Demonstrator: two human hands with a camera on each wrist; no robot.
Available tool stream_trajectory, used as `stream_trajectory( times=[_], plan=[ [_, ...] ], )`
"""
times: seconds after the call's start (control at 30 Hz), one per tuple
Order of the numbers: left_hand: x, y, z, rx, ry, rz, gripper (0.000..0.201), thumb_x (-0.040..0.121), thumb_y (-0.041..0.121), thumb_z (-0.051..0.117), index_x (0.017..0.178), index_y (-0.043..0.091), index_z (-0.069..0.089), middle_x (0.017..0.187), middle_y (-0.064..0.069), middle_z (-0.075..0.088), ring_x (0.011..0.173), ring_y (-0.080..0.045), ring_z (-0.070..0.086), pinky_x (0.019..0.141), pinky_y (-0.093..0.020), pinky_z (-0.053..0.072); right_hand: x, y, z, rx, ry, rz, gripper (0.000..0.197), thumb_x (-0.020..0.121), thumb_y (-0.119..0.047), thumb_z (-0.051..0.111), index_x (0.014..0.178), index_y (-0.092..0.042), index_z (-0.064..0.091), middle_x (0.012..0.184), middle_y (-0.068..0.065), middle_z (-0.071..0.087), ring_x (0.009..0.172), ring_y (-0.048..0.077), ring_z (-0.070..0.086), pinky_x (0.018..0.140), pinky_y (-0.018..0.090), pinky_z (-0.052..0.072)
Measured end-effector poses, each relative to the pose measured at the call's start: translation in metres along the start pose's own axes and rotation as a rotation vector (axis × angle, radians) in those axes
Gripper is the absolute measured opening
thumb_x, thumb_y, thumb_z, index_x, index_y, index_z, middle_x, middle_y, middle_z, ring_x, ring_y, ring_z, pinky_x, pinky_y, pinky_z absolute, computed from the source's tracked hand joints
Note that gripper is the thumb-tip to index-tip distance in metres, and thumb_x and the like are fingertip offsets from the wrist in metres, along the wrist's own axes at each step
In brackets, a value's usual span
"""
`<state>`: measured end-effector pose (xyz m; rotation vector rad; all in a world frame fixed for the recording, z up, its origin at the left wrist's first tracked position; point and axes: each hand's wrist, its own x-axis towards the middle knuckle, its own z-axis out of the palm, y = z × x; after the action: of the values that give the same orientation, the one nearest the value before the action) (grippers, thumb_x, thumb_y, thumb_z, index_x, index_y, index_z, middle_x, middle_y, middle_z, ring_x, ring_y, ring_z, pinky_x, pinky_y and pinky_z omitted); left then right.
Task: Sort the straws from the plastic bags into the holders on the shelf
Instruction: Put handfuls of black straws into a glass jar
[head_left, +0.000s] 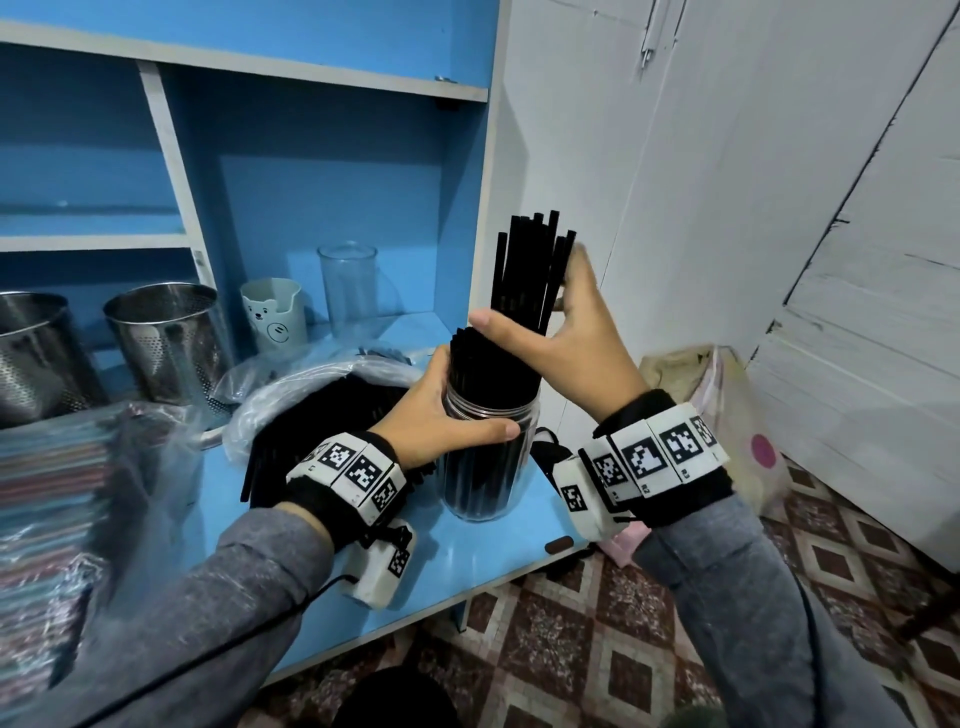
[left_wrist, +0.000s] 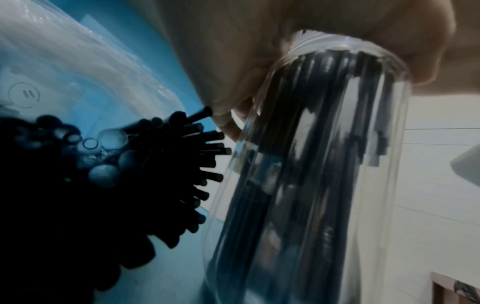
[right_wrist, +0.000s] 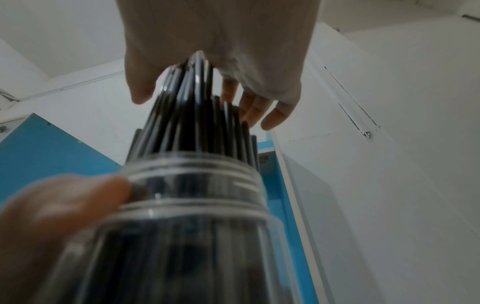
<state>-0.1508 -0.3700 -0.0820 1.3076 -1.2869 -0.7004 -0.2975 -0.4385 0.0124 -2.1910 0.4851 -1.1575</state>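
Note:
A clear plastic jar (head_left: 491, 483) stands on the blue shelf (head_left: 467, 551), packed with black straws. My left hand (head_left: 457, 410) grips its threaded neck, thumb in front. A taller bunch of black straws (head_left: 530, 270) sticks up out of the jar mouth. My right hand (head_left: 535, 296) cups this bunch, thumb spread to the left and blurred, straight fingers behind it. The right wrist view shows the straws (right_wrist: 197, 123) rising from the jar (right_wrist: 194, 205) to the right hand (right_wrist: 200, 102). In the left wrist view the left hand (left_wrist: 259, 51) wraps the jar (left_wrist: 311, 164).
An open plastic bag of black straws (head_left: 311, 410) lies left of the jar. Behind it stand two perforated steel holders (head_left: 166, 343), a bear cup (head_left: 275, 317) and a clear glass (head_left: 348, 286). A bag of coloured straws (head_left: 62, 493) lies at the left. The shelf's front edge is near.

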Motion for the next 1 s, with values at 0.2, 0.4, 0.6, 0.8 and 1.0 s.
stream_trajectory(
  times=[0.2, 0.4, 0.6, 0.8, 1.0],
  plan=[
    [-0.004, 0.003, 0.001, 0.022, 0.012, -0.007, 0.092, 0.06, 0.042, 0.088, 0.136, 0.032, 0.038, 0.129, 0.015, 0.059, 0.121, 0.002, 0.055, 0.103, -0.025, 0.044, 0.006, -0.02, -0.011, -0.067, 0.224, -0.327, 0.055, 0.09, -0.016, 0.066, 0.141, -0.01, 0.045, 0.137, 0.005, 0.051, 0.126, 0.013, 0.049, 0.107, 0.027, 0.041],
    [-0.012, 0.008, 0.007, 0.088, 0.118, 0.018, 0.096, 0.057, 0.051, 0.084, 0.138, 0.021, 0.044, 0.135, -0.001, 0.054, 0.128, -0.011, 0.051, 0.112, -0.04, 0.039, -0.008, -0.012, 0.006, -0.176, 0.252, -0.407, 0.029, 0.091, 0.0, 0.061, 0.12, 0.0, 0.065, 0.117, 0.008, 0.066, 0.113, 0.012, 0.058, 0.102, 0.02, 0.043],
    [-0.014, 0.011, 0.006, 0.077, 0.151, -0.011, 0.082, 0.07, 0.024, 0.088, 0.137, 0.016, 0.041, 0.128, 0.006, 0.06, 0.119, -0.002, 0.057, 0.108, -0.031, 0.043, -0.023, -0.005, 0.017, -0.18, 0.261, -0.376, 0.03, 0.09, 0.002, 0.06, 0.119, 0.0, 0.065, 0.118, 0.008, 0.066, 0.114, 0.012, 0.057, 0.103, 0.018, 0.041],
    [-0.013, 0.015, 0.006, 0.102, 0.18, -0.024, 0.075, 0.073, 0.02, 0.085, 0.134, 0.015, 0.041, 0.124, 0.001, 0.061, 0.114, -0.006, 0.06, 0.101, -0.025, 0.047, -0.027, 0.004, 0.023, -0.215, 0.225, -0.352, 0.03, 0.09, 0.002, 0.06, 0.119, 0.0, 0.066, 0.122, 0.01, 0.065, 0.116, 0.019, 0.06, 0.106, 0.026, 0.043],
    [-0.011, 0.018, 0.002, 0.188, 0.208, -0.011, 0.073, 0.073, 0.03, 0.085, 0.134, 0.018, 0.047, 0.131, -0.002, 0.056, 0.12, -0.012, 0.056, 0.106, -0.034, 0.044, -0.042, 0.022, 0.031, -0.22, 0.186, -0.338, 0.031, 0.089, 0.001, 0.062, 0.12, -0.002, 0.067, 0.121, 0.009, 0.066, 0.114, 0.02, 0.062, 0.103, 0.034, 0.047]
  ],
)
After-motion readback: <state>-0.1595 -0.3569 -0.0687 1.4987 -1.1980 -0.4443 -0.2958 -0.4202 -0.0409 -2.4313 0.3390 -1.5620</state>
